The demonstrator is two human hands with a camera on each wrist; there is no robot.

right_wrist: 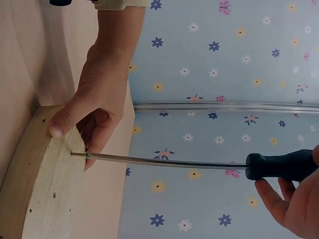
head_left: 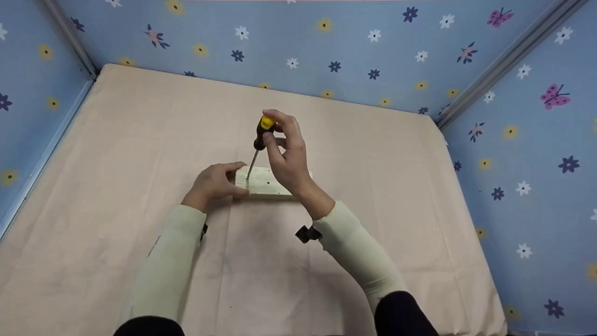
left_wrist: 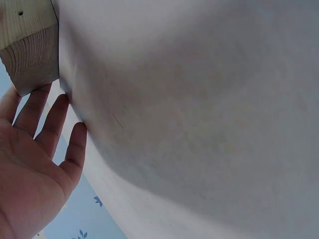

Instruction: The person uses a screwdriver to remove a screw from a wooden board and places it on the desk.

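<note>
- A table [head_left: 140, 140] covered in beige cloth is filling most of the head view, with blue flowered walls [head_left: 326, 42] standing along its far and side edges.
- A pale wooden block [head_left: 266, 184] is lying flat near the middle of the surface, a little toward the far edge, with small dark holes dotting its top.
- The person's left hand [head_left: 212, 184] is resting against the block's left end, thumb lying on the top face and fingers fairly straight down the side, steadying it.
- The person's right hand [head_left: 287, 154] is hovering above the block, fingers curled round the handle of a screwdriver [head_left: 259, 140].
- The screwdriver, with a black grip and yellow cap, is standing nearly upright, its thin metal shaft pointing down.
- A small screw [right_wrist: 77, 154] is sitting at the screwdriver's tip, entering the block's top near the left end, just beside the left thumb.
</note>
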